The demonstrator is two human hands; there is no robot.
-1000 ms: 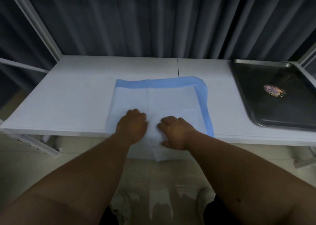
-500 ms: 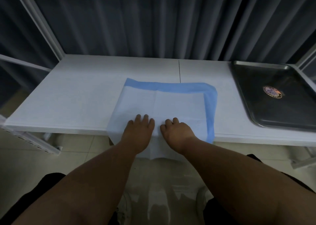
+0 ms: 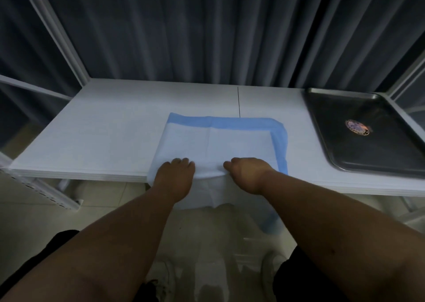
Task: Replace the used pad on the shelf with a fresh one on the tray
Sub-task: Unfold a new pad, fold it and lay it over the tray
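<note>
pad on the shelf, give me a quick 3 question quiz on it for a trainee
1. True or false: the pad lies wholly on the shelf.
2. Which edges of the pad show a blue border? A) far and right B) left only C) none
3. Fill in: the metal tray sits to the ____ of the pad.

Key
1. False: its near part hangs over the front edge, where the left hand and right hand are on it.
2. A
3. right, apart from the pad, with only a round sticker in it.

The left hand (image 3: pixel 174 175) and right hand (image 3: pixel 247 175) have spread apart on the pad (image 3: pixel 218 145), which hangs further over the edge
</note>
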